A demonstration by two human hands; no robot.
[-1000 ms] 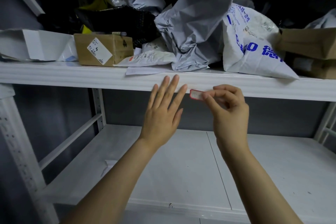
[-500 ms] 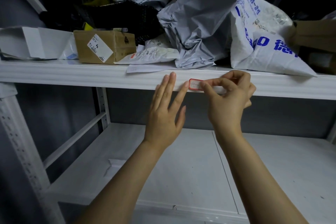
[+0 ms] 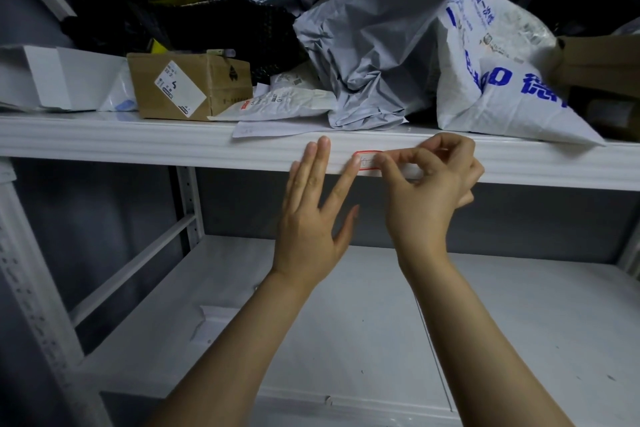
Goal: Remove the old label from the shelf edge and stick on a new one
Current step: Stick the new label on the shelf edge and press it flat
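A small white label with a red border (image 3: 367,160) lies against the front edge of the white shelf (image 3: 138,142). My right hand (image 3: 426,198) pinches the label's right end between thumb and forefinger, its other fingers curled. My left hand (image 3: 311,218) is flat with straight fingers; its forefinger tip touches the label's left end and the other fingertips rest on the shelf edge.
The upper shelf holds a brown cardboard box (image 3: 190,87), a grey mailer bag (image 3: 374,55), a white bag with blue print (image 3: 498,80), a white box (image 3: 41,80) and more cartons at the right. Below lies a white lower shelf (image 3: 346,322). A white upright (image 3: 31,288) stands at left.
My right hand carried the label up from below the shelf edge and laid it against the edge. My left hand rose with it, and its forefinger now touches the label.
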